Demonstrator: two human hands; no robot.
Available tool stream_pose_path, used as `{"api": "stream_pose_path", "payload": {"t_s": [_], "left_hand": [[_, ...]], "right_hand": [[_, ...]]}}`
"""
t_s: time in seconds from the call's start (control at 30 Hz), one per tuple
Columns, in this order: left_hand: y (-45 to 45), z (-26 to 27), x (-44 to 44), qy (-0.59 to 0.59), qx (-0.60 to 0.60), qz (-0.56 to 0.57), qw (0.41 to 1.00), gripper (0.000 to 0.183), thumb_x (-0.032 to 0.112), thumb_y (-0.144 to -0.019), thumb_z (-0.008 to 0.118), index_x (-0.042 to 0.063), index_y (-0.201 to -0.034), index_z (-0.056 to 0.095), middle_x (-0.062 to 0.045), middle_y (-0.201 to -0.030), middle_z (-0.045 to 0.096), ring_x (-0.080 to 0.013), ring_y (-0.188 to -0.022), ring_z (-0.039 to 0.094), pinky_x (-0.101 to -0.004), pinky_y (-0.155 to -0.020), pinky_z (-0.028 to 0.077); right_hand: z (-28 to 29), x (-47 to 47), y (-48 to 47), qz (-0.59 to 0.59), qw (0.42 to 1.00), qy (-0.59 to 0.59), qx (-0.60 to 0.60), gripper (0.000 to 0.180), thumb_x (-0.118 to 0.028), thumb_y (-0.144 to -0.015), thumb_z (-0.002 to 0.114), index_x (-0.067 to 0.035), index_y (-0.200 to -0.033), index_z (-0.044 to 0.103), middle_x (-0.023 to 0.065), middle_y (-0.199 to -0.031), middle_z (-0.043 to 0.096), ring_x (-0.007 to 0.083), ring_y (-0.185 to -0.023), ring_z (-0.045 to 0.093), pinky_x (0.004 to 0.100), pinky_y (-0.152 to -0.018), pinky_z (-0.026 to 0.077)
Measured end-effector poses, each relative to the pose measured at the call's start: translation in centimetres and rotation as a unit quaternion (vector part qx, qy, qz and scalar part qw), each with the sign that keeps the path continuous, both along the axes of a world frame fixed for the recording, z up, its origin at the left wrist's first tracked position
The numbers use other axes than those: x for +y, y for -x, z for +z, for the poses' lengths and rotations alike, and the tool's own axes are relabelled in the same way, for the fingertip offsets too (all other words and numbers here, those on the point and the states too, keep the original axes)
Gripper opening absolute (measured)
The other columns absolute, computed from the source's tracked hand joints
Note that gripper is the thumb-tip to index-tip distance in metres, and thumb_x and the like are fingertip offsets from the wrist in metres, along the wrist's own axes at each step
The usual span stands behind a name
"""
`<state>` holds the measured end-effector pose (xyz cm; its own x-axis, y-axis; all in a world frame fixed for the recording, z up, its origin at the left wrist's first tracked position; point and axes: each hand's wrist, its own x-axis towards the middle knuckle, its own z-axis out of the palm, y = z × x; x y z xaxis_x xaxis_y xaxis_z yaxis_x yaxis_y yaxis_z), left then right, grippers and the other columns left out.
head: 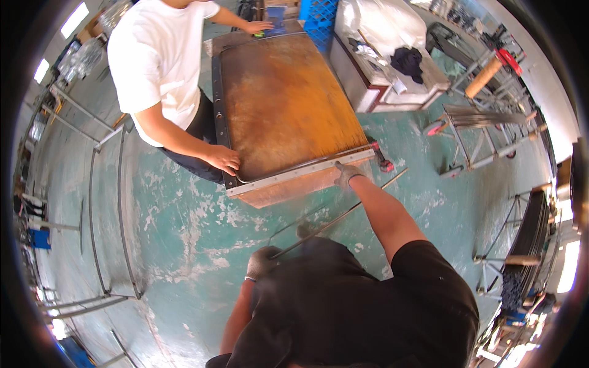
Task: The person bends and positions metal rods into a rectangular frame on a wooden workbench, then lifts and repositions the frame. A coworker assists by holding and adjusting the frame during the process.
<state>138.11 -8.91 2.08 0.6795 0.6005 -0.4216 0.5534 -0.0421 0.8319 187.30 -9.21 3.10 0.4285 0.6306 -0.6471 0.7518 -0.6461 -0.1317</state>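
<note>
My left hand (263, 263), in a knitted work glove, is closed around one end of a long thin metal rod (338, 219), which slants up to the right above the floor. My right hand (348, 176), also gloved, reaches to the pale, hole-drilled metal bar (301, 168) along the near edge of a work table with a rust-brown top (290, 101). One finger touches that bar; the other fingers are partly hidden. Inside the bar lies a bent metal rod (244, 180) with a rounded corner. Right of my hand is a red-and-black cordless power tool (382, 158).
A co-worker in a white T-shirt (158, 69) stands left of the table, one hand (223, 158) at its near corner, the other (258, 27) at the far end. Tubular metal frames (120, 207) stand left. A wheeled rack (483, 133) and a foam-like block (391, 60) are right.
</note>
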Motion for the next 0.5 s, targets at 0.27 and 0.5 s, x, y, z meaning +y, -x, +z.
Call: {"api": "stream_pose_path", "payload": {"t_s": [0.27, 0.5], "left_hand": [[-4.0, 0.7, -2.6, -0.010, 0.005, 0.082, 0.997, 0.026, 0.002, -0.091, 0.074, 0.011, -0.114, 0.083, -0.012, -0.104, 0.080, -0.0254, -0.095, 0.078, -0.0364, -0.084, 0.061], [-12.2, 2.3, -3.4, -0.102, 0.058, 0.224, 0.967, 0.029, -0.010, -0.092, 0.063, 0.002, -0.113, 0.080, -0.012, -0.100, 0.081, -0.0173, -0.095, 0.077, -0.0332, -0.087, 0.060]], "right_hand": [[1.6, -1.8, -2.5, 0.050, 0.993, -0.089, 0.056, 0.083, -0.042, -0.096, 0.076, -0.016, -0.167, 0.042, 0.0261, -0.142, 0.069, 0.0414, -0.133, 0.066, 0.0501, -0.111, 0.054], [8.8, -6.2, -7.0, 0.182, 0.960, -0.022, 0.211, 0.054, -0.061, -0.101, 0.066, -0.012, -0.121, 0.082, 0.0169, -0.125, 0.078, 0.0409, -0.119, 0.071, 0.0520, -0.104, 0.055]]}}
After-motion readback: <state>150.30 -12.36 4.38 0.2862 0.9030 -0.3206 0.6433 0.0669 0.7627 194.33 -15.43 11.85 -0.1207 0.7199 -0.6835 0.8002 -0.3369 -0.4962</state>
